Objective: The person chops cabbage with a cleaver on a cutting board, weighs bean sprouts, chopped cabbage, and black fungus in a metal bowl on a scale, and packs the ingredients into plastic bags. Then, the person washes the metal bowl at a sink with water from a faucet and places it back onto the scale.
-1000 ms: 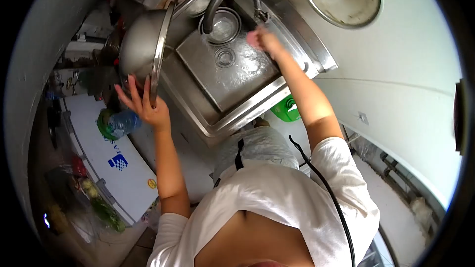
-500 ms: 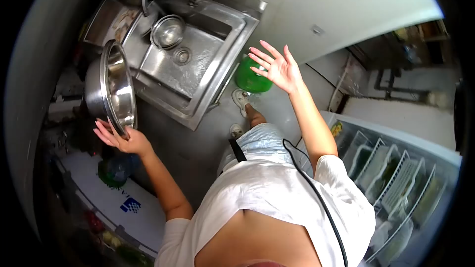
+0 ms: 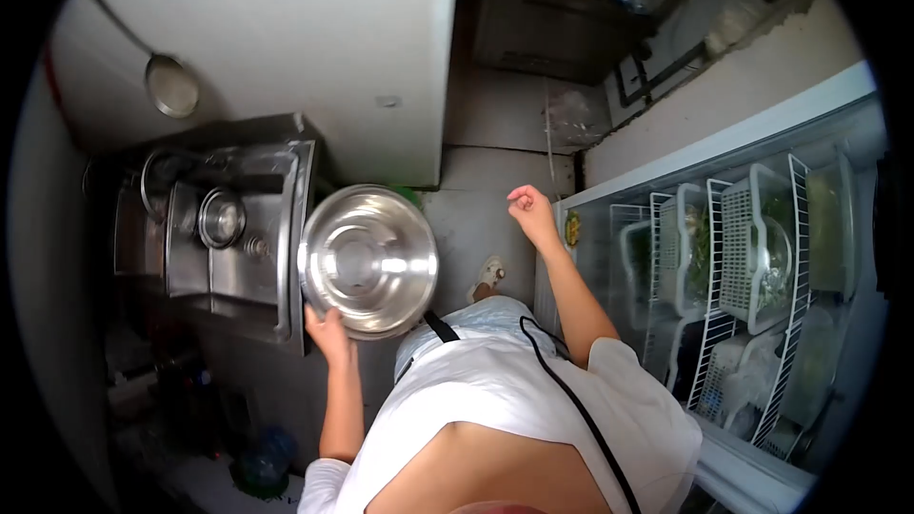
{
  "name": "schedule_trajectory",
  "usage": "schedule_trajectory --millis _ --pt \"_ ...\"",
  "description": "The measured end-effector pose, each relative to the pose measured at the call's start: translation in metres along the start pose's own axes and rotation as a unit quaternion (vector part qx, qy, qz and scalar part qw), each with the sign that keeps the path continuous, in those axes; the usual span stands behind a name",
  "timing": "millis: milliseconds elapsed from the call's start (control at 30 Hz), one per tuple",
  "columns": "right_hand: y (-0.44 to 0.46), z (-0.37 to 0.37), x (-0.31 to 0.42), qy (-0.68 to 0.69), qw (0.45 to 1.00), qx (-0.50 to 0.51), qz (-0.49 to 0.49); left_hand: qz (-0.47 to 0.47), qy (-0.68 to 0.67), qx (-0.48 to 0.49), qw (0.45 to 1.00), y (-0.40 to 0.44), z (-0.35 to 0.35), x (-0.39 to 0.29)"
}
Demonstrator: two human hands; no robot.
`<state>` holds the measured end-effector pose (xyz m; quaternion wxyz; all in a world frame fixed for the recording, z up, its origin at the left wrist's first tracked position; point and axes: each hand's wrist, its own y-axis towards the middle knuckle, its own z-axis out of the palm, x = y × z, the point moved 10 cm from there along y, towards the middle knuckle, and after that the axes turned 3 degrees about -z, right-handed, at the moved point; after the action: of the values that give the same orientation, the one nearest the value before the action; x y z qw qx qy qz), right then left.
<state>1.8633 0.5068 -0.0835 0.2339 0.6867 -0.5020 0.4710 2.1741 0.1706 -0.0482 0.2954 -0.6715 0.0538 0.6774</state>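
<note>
A large stainless steel mixing bowl (image 3: 367, 262) is tilted so that its shiny inside faces up toward me. My left hand (image 3: 328, 335) grips it by the rim at its lower left. The bowl hangs beside the sink and partly hides something green behind it. My right hand (image 3: 531, 209) is raised apart from the bowl, its fingers curled in with nothing visible in them. It is nearest to the glass-fronted fridge (image 3: 576, 228) on the right.
On the left is a steel sink (image 3: 249, 276) with a small metal bowl (image 3: 222, 219) inside. A strainer (image 3: 172, 86) hangs on the wall above. White baskets (image 3: 752, 247) of greens fill the fridge's wire shelves. A dark cabinet (image 3: 552, 29) stands at the back.
My body has turned right, so the sink now lies farther left and the fridge shows more fully. The bowl has come in front of me, inside facing up. My right hand's spread fingers have curled closed.
</note>
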Motion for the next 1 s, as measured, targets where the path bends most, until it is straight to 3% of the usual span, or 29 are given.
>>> schedule_trajectory --millis 33,133,200,267,333,367,400,467,567,767,933,1000 --pt "-0.001 -0.028 0.005 -0.131 0.991 -0.021 -0.033 -0.031 0.002 0.035 0.999 0.001 0.037 0.023" --pt "0.001 -0.087 -0.040 -0.165 0.980 -0.094 -0.058 -0.099 -0.004 0.104 0.990 -0.008 0.156 0.056" --pt "0.006 -0.124 -0.070 -0.138 0.989 -0.055 0.025 -0.156 -0.022 0.142 0.977 -0.010 0.226 0.081" --pt "0.011 -0.145 -0.104 -0.035 0.995 -0.027 0.088 -0.163 -0.032 0.167 0.972 -0.012 0.292 0.085" --pt "0.023 -0.147 -0.140 0.165 0.975 0.001 0.147 -0.151 -0.039 0.174 0.972 -0.011 0.344 0.084" --pt "0.023 -0.149 -0.132 0.207 0.958 0.027 0.198 -0.155 -0.044 0.184 0.970 -0.012 0.367 0.079" --pt "0.031 -0.156 -0.122 0.265 0.945 0.008 0.191 -0.156 -0.050 0.194 0.967 -0.013 0.389 0.070" --pt "0.061 -0.165 -0.113 0.271 0.947 -0.013 0.174 -0.142 -0.067 0.192 0.969 -0.006 0.425 0.059" --pt "0.116 -0.167 -0.130 0.316 0.923 -0.010 0.222 -0.128 -0.082 0.181 0.972 0.017 0.474 0.045" --pt "0.224 -0.190 -0.168 0.405 0.882 -0.131 0.201 -0.098 -0.077 0.218 0.968 0.079 0.597 0.022" --pt "0.301 -0.253 -0.137 0.460 0.858 -0.159 0.166 -0.156 -0.051 0.280 0.946 0.152 0.711 0.033" --pt "0.332 -0.279 -0.131 0.444 0.857 -0.166 0.202 -0.180 -0.052 0.293 0.937 0.176 0.759 0.035"
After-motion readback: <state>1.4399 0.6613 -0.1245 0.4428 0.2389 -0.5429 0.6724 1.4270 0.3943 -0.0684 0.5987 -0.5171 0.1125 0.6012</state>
